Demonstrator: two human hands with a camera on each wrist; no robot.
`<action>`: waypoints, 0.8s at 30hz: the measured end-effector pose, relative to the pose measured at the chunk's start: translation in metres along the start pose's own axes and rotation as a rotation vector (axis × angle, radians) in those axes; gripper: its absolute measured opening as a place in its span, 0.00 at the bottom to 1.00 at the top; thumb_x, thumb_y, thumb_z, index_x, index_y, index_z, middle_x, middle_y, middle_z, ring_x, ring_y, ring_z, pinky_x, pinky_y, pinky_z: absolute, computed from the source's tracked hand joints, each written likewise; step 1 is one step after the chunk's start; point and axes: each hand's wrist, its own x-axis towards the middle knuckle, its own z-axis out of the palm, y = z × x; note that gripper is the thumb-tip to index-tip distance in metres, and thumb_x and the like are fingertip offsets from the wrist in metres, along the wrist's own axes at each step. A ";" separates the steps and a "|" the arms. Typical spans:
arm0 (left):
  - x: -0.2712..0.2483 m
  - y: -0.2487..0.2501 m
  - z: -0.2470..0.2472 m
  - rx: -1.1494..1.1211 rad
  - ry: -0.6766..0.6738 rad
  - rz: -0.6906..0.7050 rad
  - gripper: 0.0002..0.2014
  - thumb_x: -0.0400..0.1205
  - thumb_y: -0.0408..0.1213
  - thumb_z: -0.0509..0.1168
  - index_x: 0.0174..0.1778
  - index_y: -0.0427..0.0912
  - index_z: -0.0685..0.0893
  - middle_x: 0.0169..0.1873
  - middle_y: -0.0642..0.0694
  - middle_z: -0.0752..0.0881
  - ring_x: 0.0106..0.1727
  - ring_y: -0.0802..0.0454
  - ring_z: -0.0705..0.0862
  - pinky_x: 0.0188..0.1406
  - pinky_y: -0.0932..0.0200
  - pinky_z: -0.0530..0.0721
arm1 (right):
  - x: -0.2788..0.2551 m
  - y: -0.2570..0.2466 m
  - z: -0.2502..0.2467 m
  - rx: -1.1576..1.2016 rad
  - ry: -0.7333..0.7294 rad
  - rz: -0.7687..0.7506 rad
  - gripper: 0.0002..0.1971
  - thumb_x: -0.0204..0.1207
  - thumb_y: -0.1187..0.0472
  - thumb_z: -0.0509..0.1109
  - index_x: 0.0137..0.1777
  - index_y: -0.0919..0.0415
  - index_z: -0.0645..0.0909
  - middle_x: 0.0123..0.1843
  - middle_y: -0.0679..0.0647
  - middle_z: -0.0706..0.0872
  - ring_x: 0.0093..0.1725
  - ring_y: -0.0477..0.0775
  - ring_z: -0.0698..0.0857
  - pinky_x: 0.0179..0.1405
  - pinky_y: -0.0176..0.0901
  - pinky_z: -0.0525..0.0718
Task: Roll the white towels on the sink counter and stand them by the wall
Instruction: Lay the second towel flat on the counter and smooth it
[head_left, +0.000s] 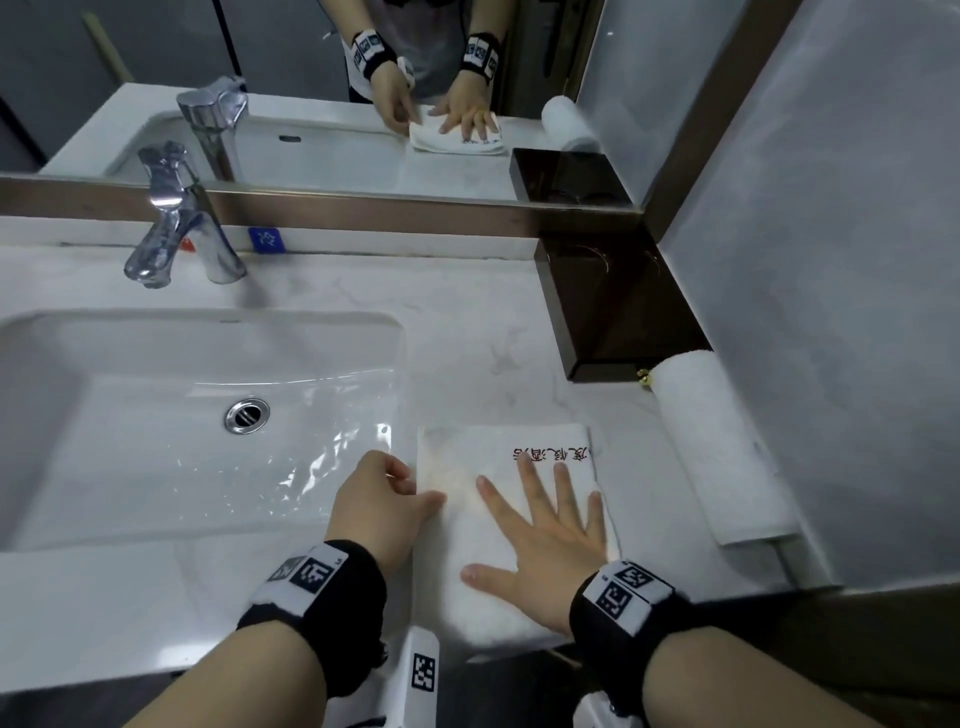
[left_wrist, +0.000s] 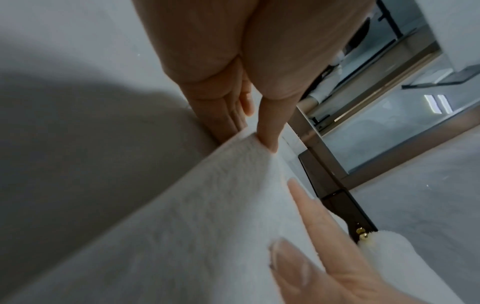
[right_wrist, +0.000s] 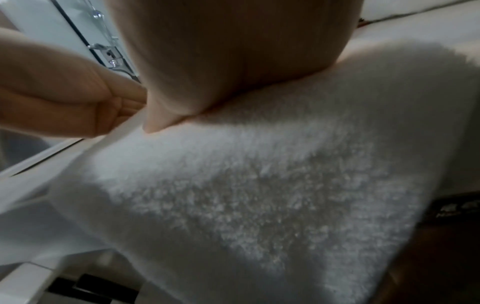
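Nearest the desk's front edge, the right hand (head_left: 545, 540) lies flat with fingers spread, palm pressing down on the folded white towel (head_left: 498, 525); its grip is released, nothing curled round the cloth. Just to its left, the left hand (head_left: 382, 501) sits at the towel's left edge beside the sink basin (head_left: 156, 415). In the left wrist view its thumb (left_wrist: 269, 131) presses into the towel's border (left_wrist: 207, 205) while the other fingers lie against the desk under or along that edge, so this grip pinches the towel's side. The towel lies flat and unrolled on the desk (head_left: 467, 338), its near end slightly over the front lip, red embroidered characters (head_left: 553, 452) at its far end. Judging from this, the towel is being smoothed and squared, and its rolling has not begun. Farther off to the right, one rolled towel (head_left: 711, 447) lies along the side wall (head_left: 857, 312), touching it; it appears to lie on its side rather than stand, though the wide lens makes that hard to judge. Beyond it a dark tray (head_left: 618, 306) sits in the corner, and the faucet (head_left: 176, 234) stands behind the basin below the mirror (head_left: 363, 78). So one towel seems done, one is left.
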 end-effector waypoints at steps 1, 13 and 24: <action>-0.003 -0.003 -0.002 -0.020 -0.026 -0.023 0.18 0.68 0.39 0.80 0.47 0.50 0.78 0.40 0.49 0.88 0.39 0.54 0.88 0.32 0.62 0.78 | 0.001 0.000 0.001 -0.008 0.000 0.003 0.46 0.55 0.11 0.41 0.71 0.18 0.24 0.74 0.36 0.12 0.70 0.51 0.09 0.66 0.67 0.16; -0.053 -0.026 -0.003 -0.111 -0.030 -0.046 0.10 0.65 0.37 0.76 0.34 0.49 0.81 0.29 0.45 0.89 0.28 0.46 0.85 0.32 0.44 0.89 | -0.001 -0.007 -0.014 -0.007 -0.056 0.003 0.45 0.55 0.11 0.41 0.67 0.17 0.20 0.68 0.35 0.07 0.70 0.56 0.10 0.65 0.68 0.15; -0.087 -0.034 -0.001 0.076 -0.014 0.090 0.11 0.64 0.31 0.78 0.32 0.45 0.82 0.24 0.53 0.83 0.28 0.56 0.80 0.31 0.63 0.76 | -0.007 -0.011 -0.023 -0.044 -0.090 0.009 0.43 0.57 0.13 0.41 0.66 0.18 0.18 0.78 0.41 0.15 0.77 0.60 0.18 0.71 0.74 0.22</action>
